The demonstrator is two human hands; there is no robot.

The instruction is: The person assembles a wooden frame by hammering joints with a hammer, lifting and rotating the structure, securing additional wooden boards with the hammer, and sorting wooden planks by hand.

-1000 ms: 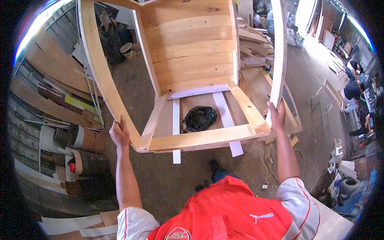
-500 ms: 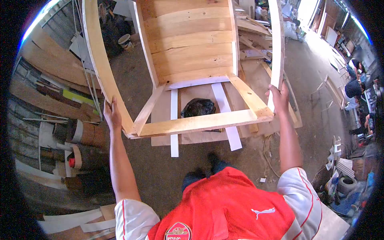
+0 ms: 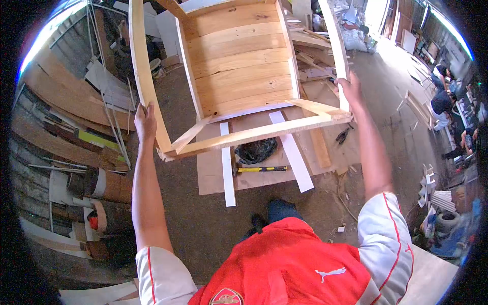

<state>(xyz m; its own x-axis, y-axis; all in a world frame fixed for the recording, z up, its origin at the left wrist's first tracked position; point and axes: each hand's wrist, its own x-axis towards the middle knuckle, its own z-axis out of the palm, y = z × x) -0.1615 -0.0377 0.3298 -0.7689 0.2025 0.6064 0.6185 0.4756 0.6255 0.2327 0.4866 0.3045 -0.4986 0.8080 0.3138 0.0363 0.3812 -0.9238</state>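
Observation:
Between my hands is a wooden furniture frame [image 3: 264, 133], raised off the floor, with a slatted panel [image 3: 241, 66] in its middle and slanted braces at the near corners. My left hand [image 3: 146, 121] grips the left side rail close to its near end. On the right side rail my right hand [image 3: 351, 91] is closed in the same way. Under the frame, a brown board [image 3: 208, 183] lies on the floor. Two white strips [image 3: 229, 168] rest on it, with a black plastic bag [image 3: 256, 150] and a yellow-and-black hammer [image 3: 263, 169] between them.
Pliers [image 3: 343, 135] lie right of the frame's near corner. Boards and rolled material [image 3: 109, 183] crowd the left wall. Scrap wood [image 3: 315, 51] is heaped behind. Along the right side are a tape roll [image 3: 447, 219], clutter and other people [image 3: 442, 101].
The frame has shifted up and away from me, its right end lifting more, so it tilts. Both hands moved with it. The hammer and pliers now show below it.

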